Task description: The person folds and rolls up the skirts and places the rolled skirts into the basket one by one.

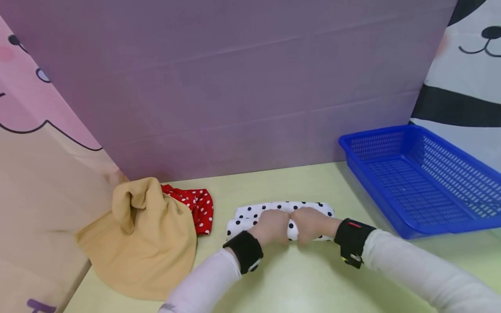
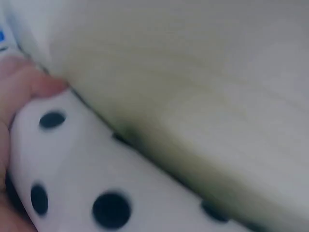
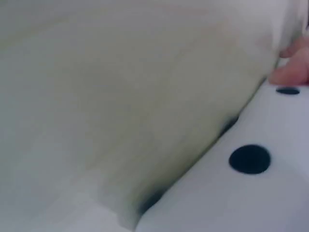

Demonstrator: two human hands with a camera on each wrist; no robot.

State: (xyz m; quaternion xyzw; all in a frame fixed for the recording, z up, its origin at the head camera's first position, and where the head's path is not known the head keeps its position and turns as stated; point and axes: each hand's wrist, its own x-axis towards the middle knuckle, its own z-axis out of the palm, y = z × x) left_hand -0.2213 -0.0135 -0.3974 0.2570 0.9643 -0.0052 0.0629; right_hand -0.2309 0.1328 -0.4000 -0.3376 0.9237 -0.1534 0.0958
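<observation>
A folded white cloth with black dots [image 1: 250, 212] lies on the table in the head view, longer from left to right. My left hand [image 1: 275, 226] grips its near part, knuckles up and fingers curled. Right beside it, my right hand [image 1: 312, 223] holds the same cloth, and the two fists meet at its middle. Up close in the left wrist view, the dotted fabric [image 2: 77, 154] has a fingertip pressed along its edge. The right wrist view shows fingertips [image 3: 294, 70] at that cloth's edge too. The undersides of both hands are hidden in the head view.
To the left lies a crumpled tan cloth [image 1: 145, 256], partly over a red cloth with white dots [image 1: 203, 211]. A blue plastic basket [image 1: 375, 198] stands at the right. A purple backdrop [image 1: 235, 95] rises behind the pale table [image 1: 293, 278].
</observation>
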